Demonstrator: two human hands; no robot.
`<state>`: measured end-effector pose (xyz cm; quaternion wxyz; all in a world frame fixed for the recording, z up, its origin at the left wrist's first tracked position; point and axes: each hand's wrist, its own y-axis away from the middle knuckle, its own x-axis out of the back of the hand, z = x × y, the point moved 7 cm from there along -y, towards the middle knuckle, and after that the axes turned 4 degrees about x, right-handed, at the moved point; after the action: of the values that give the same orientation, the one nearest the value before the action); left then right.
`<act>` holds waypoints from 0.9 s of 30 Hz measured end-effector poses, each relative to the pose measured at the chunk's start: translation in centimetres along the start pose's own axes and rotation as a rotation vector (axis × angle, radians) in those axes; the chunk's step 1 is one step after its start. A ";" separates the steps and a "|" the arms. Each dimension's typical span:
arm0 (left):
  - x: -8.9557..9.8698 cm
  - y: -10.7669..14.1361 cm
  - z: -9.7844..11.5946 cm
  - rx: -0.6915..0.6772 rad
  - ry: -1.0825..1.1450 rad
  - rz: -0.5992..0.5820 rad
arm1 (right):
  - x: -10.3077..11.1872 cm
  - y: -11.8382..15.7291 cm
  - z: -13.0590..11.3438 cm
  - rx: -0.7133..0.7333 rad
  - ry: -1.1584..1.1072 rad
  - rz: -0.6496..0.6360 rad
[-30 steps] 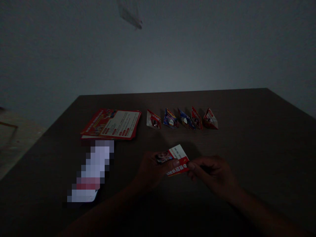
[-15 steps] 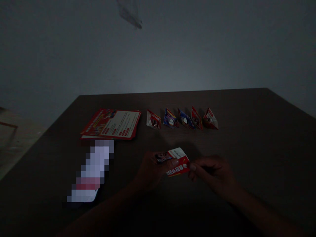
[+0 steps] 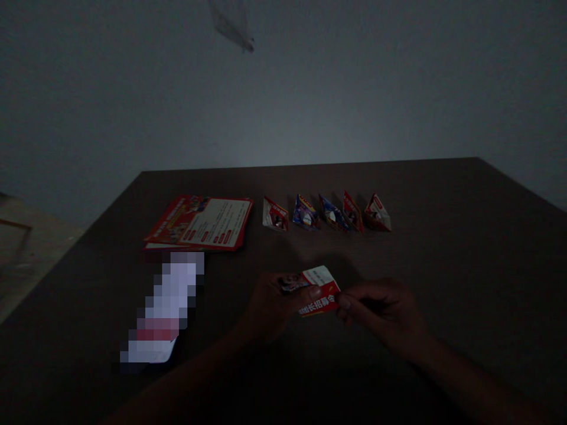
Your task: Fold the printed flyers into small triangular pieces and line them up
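A folded red and white printed paper (image 3: 322, 298) is held above the table, near the middle. My left hand (image 3: 277, 304) grips its left side, with the thumb lying across the top. The fingertips of my right hand (image 3: 376, 307) pinch its right corner. Beyond my hands, several small folded paper shapes stand in a row; a red and white one (image 3: 275, 214) is at the left end, a purple and blue one (image 3: 305, 213) beside it, and another red and white one (image 3: 378, 213) at the right end.
A stack of red and white printed sheets (image 3: 212, 223) lies at the left of the dark table (image 3: 443, 248). Nearer to me is a phone with a blurred-out screen (image 3: 170, 304). A pale wall (image 3: 336, 82) rises behind the table.
My right fingertips have shifted very slightly to the left at the paper's corner. Otherwise the hands and the things on the table look the same.
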<state>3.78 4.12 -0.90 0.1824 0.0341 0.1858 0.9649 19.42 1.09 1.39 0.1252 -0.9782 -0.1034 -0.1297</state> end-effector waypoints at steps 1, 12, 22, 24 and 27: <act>0.0 0.0 -0.1 0.001 -0.002 0.000 | 0.0 0.0 0.0 0.003 0.009 0.000; 0.0 -0.7 -0.7 0.009 0.114 -0.065 | 0.1 -0.3 -0.3 0.027 0.003 -0.059; -0.3 -1.0 -1.8 0.066 0.209 -0.136 | 0.0 -0.4 -0.7 0.058 -0.057 -0.083; -0.2 -1.1 -1.7 0.053 0.164 -0.150 | 0.0 -0.4 -0.5 0.032 -0.072 -0.097; 0.2 -1.1 -1.1 0.000 0.086 -0.131 | -0.1 -0.4 0.0 -0.006 -0.089 -0.116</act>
<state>3.82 4.77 -2.31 0.2371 -0.0198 0.1951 0.9515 19.26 1.44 1.45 0.1097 -0.9757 -0.1649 -0.0935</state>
